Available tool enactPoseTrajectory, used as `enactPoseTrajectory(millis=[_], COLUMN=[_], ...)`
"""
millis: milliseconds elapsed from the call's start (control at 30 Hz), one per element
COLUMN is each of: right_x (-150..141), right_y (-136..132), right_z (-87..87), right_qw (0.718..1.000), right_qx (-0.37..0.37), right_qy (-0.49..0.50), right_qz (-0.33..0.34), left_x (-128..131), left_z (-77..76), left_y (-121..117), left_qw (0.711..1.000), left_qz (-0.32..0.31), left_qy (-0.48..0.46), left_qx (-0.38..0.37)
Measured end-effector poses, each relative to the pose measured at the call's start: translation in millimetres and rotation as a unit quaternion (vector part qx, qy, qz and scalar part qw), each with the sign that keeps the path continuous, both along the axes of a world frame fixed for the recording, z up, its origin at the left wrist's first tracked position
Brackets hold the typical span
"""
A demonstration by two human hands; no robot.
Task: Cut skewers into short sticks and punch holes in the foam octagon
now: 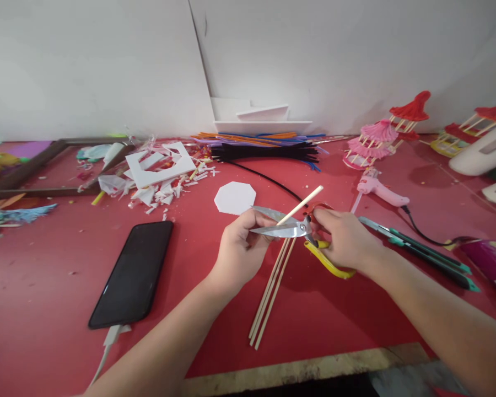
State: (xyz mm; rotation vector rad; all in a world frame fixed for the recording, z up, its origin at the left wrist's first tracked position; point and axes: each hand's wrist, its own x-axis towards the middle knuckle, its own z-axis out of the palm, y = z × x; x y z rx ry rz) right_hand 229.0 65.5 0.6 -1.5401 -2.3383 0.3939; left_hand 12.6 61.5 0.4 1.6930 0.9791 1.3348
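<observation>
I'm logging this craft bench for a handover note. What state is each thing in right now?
Left hand: shut on thin wooden sticks.
Right hand: shut on the yellow-handled metal scissors.
Scissors: blades open around one stick.
Black smartphone: screen dark, white cable plugged in.
Pink glue gun: lying on its side, black cord attached.
White octagonal foam piece: lying flat on the red table.
Green-handled pliers: lying closed.

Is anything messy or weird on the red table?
Yes. A heap of white foam scraps is strewn beside the cut-out white sheet at the back left, with bits scattered toward the white octagon. A black wire also snakes loose out of the pipe cleaner pile.
</observation>
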Motion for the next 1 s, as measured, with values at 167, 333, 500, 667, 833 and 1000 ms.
enactPoseTrajectory(millis=[167,333,500,667,833,1000], right_x=[2,11,17,15,13,11], right_y=[2,6,9,8,7,6], right_z=[-2.1,-4.4,-3.2,-0.1,3.2,4.6], right_qw=[0.999,0.996,0.994,0.995,0.995,0.996], right_qx=[0.039,0.085,0.096,0.066,0.052,0.037], right_qy=[-0.019,-0.034,-0.039,-0.059,-0.076,-0.068], right_qz=[0.005,0.017,0.041,0.040,0.040,0.046], left_x=[2,-4,-9,-6,-5,-5], left_z=[-4.3,-3.8,2.8,-0.5,-4.5,-1.8], left_y=[-1,2,2,2,1,0], left_qw=[0.999,0.998,0.993,0.991,0.990,0.991], left_qz=[-0.011,-0.056,-0.079,-0.035,-0.006,-0.014], left_qy=[-0.015,0.020,0.087,0.126,0.137,0.127], left_qx=[-0.027,-0.004,-0.005,-0.013,-0.034,-0.044])
